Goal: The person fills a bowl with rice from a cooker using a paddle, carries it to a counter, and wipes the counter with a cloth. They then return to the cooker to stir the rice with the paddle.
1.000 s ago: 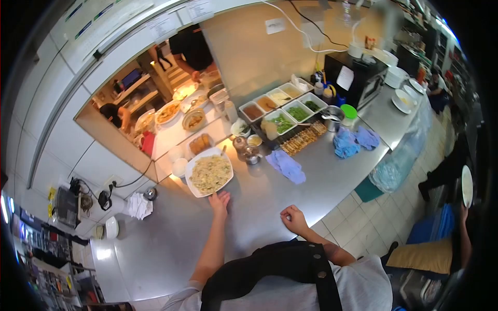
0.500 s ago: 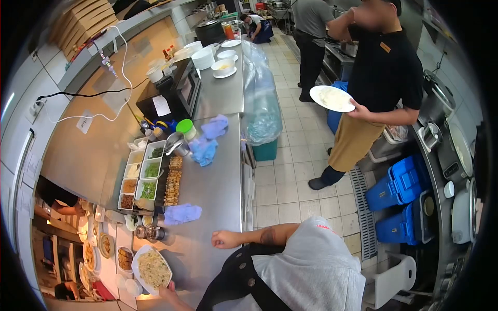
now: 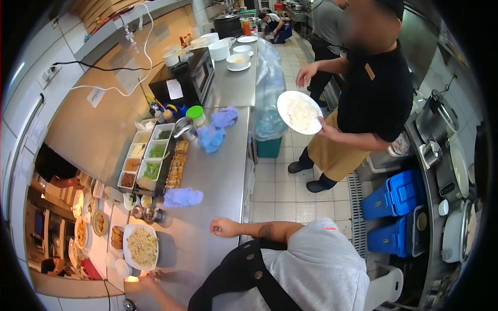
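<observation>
One long steel counter point(image 3: 218, 186) holds everything. Beside the right hand point(image 3: 224, 227) lie a blue cloth point(image 3: 182, 197) and trays of toppings point(image 3: 148, 158). A nearby person holds a plate of rice point(image 3: 299, 112). The right fingers point(image 3: 215, 228) are curled shut, holding nothing, resting on the counter. The left hand point(image 3: 148, 281) touches the near edge of the noodle plate point(image 3: 140, 246); I cannot tell how open its fingers are. The plate's long side points away from them.

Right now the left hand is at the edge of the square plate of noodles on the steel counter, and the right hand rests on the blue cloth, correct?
Not quite. The head view shows the right hand closed in a fist on the bare steel counter, apart from the blue cloth. The left hand is at the edge of the square plate of noodles, as you said.
</observation>
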`<action>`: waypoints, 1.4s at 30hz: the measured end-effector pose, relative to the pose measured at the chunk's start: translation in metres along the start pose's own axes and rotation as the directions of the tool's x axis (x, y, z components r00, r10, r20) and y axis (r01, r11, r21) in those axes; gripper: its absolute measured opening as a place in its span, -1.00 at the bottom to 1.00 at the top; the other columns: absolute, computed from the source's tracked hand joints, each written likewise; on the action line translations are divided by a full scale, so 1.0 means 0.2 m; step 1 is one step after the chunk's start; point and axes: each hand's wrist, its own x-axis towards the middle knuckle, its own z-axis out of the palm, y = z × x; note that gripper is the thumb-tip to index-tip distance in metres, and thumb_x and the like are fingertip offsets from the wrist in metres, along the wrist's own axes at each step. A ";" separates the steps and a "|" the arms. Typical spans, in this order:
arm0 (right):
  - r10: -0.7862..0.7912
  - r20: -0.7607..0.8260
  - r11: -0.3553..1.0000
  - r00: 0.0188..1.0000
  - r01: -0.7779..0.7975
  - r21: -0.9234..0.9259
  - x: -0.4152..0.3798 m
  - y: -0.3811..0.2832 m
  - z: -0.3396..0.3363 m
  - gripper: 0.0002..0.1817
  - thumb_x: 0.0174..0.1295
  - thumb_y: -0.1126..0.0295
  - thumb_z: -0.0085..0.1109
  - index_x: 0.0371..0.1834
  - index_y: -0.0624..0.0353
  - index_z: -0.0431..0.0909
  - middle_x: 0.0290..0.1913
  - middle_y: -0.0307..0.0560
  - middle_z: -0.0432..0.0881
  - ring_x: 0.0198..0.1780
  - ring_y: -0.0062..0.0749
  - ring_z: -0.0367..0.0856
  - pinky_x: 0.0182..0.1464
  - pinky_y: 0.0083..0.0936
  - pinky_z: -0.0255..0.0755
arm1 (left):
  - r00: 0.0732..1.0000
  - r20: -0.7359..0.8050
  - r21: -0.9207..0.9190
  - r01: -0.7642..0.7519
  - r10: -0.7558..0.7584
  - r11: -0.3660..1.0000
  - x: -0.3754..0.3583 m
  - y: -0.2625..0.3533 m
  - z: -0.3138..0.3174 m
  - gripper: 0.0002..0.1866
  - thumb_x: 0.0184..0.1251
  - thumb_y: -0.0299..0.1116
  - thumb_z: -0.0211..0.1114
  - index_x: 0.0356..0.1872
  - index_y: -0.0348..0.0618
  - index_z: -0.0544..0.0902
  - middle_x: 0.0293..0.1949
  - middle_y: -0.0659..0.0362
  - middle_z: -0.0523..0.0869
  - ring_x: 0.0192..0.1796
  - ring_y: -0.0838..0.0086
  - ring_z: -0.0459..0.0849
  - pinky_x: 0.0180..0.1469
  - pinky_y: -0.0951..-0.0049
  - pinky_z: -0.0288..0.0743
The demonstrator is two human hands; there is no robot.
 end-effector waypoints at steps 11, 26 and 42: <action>0.371 -0.290 0.927 0.882 -0.371 0.056 -0.64 -0.29 0.18 -0.77 0.26 0.28 0.12 -0.37 0.24 0.58 -0.33 0.01 0.59 -0.36 -0.24 0.61 -0.27 -0.38 0.48 | 0.648 0.277 0.224 -0.762 0.710 0.608 -0.91 -0.38 -0.24 -0.71 0.45 -0.40 -0.12 -0.24 -0.47 0.49 0.00 -0.20 0.47 -0.02 0.03 0.47 0.08 0.18 0.37; 0.746 0.438 0.657 0.502 -0.444 -0.609 -1.65 -0.07 0.74 -0.49 0.17 0.13 0.20 0.15 0.15 0.48 -0.05 0.17 0.66 0.04 -0.01 0.60 0.11 -0.24 0.43 | 0.679 0.230 0.579 -0.672 0.697 0.462 -1.20 -0.50 -1.20 -0.62 0.15 -0.46 0.18 0.00 -0.36 0.38 0.26 -0.27 0.25 0.29 -0.14 0.21 0.31 -0.17 0.04; 0.057 -0.513 0.899 0.856 -0.268 -0.347 -0.66 -0.64 0.72 -0.67 0.12 0.55 0.19 0.00 0.18 0.50 -0.05 0.04 0.43 -0.22 -0.25 0.56 -0.19 -0.40 0.49 | 0.677 0.166 0.479 -0.691 0.717 0.541 -1.11 -0.51 -1.17 -0.62 0.13 -0.51 0.21 -0.02 -0.35 0.38 0.23 -0.24 0.27 0.28 -0.09 0.22 0.31 -0.07 0.07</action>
